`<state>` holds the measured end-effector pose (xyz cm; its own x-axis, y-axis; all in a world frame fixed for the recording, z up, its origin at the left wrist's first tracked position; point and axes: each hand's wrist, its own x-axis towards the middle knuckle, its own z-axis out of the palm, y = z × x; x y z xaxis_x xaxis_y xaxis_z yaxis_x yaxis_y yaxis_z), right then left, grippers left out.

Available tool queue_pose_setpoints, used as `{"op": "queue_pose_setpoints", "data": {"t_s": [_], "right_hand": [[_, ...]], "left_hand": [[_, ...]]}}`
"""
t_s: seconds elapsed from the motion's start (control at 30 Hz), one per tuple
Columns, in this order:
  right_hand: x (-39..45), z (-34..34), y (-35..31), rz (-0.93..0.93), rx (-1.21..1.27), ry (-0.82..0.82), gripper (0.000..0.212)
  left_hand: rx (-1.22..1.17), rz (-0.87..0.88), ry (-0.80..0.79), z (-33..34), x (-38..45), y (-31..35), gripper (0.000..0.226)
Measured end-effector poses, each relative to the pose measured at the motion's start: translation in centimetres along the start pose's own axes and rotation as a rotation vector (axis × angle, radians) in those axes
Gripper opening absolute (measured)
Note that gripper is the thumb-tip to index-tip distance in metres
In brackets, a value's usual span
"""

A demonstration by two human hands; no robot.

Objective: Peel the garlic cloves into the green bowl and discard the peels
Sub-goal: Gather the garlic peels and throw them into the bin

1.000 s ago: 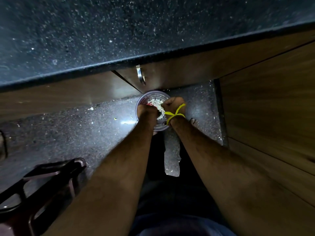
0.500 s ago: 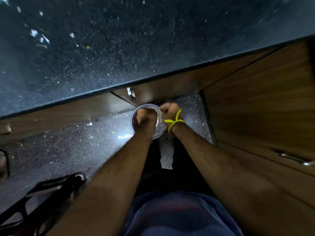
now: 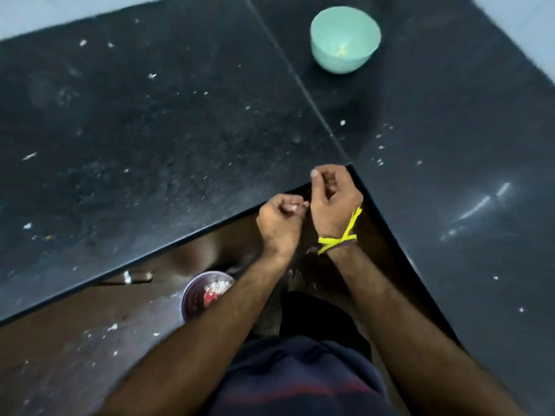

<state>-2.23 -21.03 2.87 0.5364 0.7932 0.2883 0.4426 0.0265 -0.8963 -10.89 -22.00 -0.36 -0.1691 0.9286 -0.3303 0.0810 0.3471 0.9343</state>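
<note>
**Two hands up at the worktop corner, bits of peel at risk of dropping short of the bin**

Two hands sit close together, just over the inner corner of the dark worktop [image 3: 180, 130]. Left hand [image 3: 280, 222] has fingers curled in, w/ something small and pale pinched at the fingertips; too blurred to say if it's peel or a clove. Right hand [image 3: 333, 198], the one w/ the yellow wrist thread [image 3: 341, 237], is loosely curled, thumb raised; can't tell if it holds anything.

Green bowl [image 3: 345, 40] stands well beyond the hands, far side of the worktop, w/ only a pale trace visible inside. Bin [image 3: 207, 295] is on the floor below and left of the left forearm, pale peel scraps and something red inside.

Risks, as I judge them:
- Pale bit is tiny and likely light, so a loose pinch means it flutters onto the floor, where loose scraps already lie near the bin.
- If it's a clove, bowl is a long reach from the hands; a toss could miss or bounce out.
- Scattered flecks on the worktop around the hands may be peel not yet discarded; a sweep off the edge could miss the bin, which the forearm partly hides.
</note>
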Motion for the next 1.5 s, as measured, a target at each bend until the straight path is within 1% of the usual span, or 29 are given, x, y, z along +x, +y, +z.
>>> {"op": "queue_pose_setpoints", "data": {"t_s": [0.07, 0.1, 0.17, 0.23, 0.3, 0.4, 0.47, 0.57, 0.6, 0.67, 0.73, 0.8, 0.83, 0.9, 0.97, 1.03, 1.1, 1.17, 1.23, 1.3, 1.4, 1.47, 1.5], "right_hand": [[4.5, -2.3, 2.2, -0.050, -0.094, 0.064, 0.017], [6.4, -3.4, 3.7, -0.046, -0.201, 0.064, 0.026], [9.1, -5.0, 7.1, -0.001, -0.503, -0.029, 0.051], [10.4, -5.7, 9.6, 0.032, -0.791, -0.134, 0.076], [11.4, -5.3, 10.7, 0.009, -0.926, -0.157, 0.086], [13.9, -3.7, 10.5, 0.025, -0.917, -0.187, 0.085], [15.5, -2.1, 10.0, 0.010, -0.922, -0.258, 0.084], [17.1, 0.7, 9.1, -0.118, -0.862, -0.395, 0.082], [17.8, 1.1, 9.3, -0.157, -0.816, -0.418, 0.080], [20.1, 0.5, 10.3, -0.182, -0.731, -0.377, 0.077], [23.3, -1.4, 12.2, -0.108, -0.740, -0.317, 0.080], [25.8, -3.0, 13.5, -0.033, -0.810, -0.362, 0.082], [26.1, -3.3, 13.5, -0.057, -0.847, -0.405, 0.081], [24.5, -2.6, 12.8, -0.222, -0.869, -0.495, 0.077], [21.1, -1.6, 11.9, -0.376, -0.808, -0.568, 0.072], [18.0, -1.3, 10.3, -0.437, -0.760, -0.588, 0.071], [16.1, -0.2, 8.7, -0.473, -0.766, -0.566, 0.076], [15.2, 1.6, 7.0, -0.528, -0.799, -0.595, 0.085], [14.6, 3.2, 6.4, -0.565, -0.843, -0.638, 0.083], [15.3, 3.4, 7.2, -0.532, -0.903, -0.636, 0.072], [18.2, 1.3, 9.6, -0.395, -1.035, -0.533, 0.062], [20.2, -0.7, 11.0, -0.330, -1.037, -0.477, 0.059], [20.9, -1.5, 11.4, -0.324, -1.021, -0.477, 0.059]], "left_hand": [[-0.058, 0.137, 0.027, 3.5, 1.0, 3.2, 0.019], [-0.089, 0.185, 0.056, 4.8, 1.8, 4.5, 0.016], [-0.152, 0.207, 0.111, 6.7, 3.8, 5.8, 0.011], [-0.166, 0.225, 0.144, 7.7, 6.2, 6.3, 0.019], [-0.138, 0.253, 0.182, 8.4, 8.0, 6.1, 0.028], [-0.108, 0.294, 0.250, 9.5, 9.2, 5.5, 0.036], [-0.084, 0.320, 0.299, 10.0, 9.4, 5.3, 0.036], [-0.095, 0.285, 0.365, 10.2, 10.2, 5.8, 0.033], [-0.103, 0.263, 0.373, 10.2, 10.7, 6.1, 0.032], [-0.101, 0.252, 0.353, 9.9, 11.6, 6.4, 0.031], [-0.088, 0.302, 0.337, 9.6, 11.7, 6.4, 0.033], [-0.084, 0.349, 0.348, 9.7, 11.6, 6.2, 0.034], [-0.094, 0.360, 0.365, 9.7, 11.6, 6.1, 0.035], [-0.106, 0.393, 0.404, 9.6, 11.8, 5.7, 0.037], [-0.094, 0.422, 0.434, 9.5, 11.8, 5.8, 0.037], [-0.072, 0.452, 0.454, 9.4, 11.5, 6.4, 0.041], [-0.051, 0.488, 0.485, 9.5, 11.2, 6.7, 0.048], [-0.063, 0.475, 0.510, 9.3, 11.5, 6.5, 0.052], [-0.063, 0.447, 0.529, 9.0, 11.8, 5.9, 0.055], [-0.034, 0.445, 0.515, 9.1, 11.7, 6.0, 0.055], [0.059, 0.500, 0.426, 9.3, 11.7, 6.2, 0.050], [0.163, 0.538, 0.348, 9.5, 11.7, 6.0, 0.048], [0.200, 0.553, 0.318, 9.6, 11.8, 5.9, 0.048]]}}
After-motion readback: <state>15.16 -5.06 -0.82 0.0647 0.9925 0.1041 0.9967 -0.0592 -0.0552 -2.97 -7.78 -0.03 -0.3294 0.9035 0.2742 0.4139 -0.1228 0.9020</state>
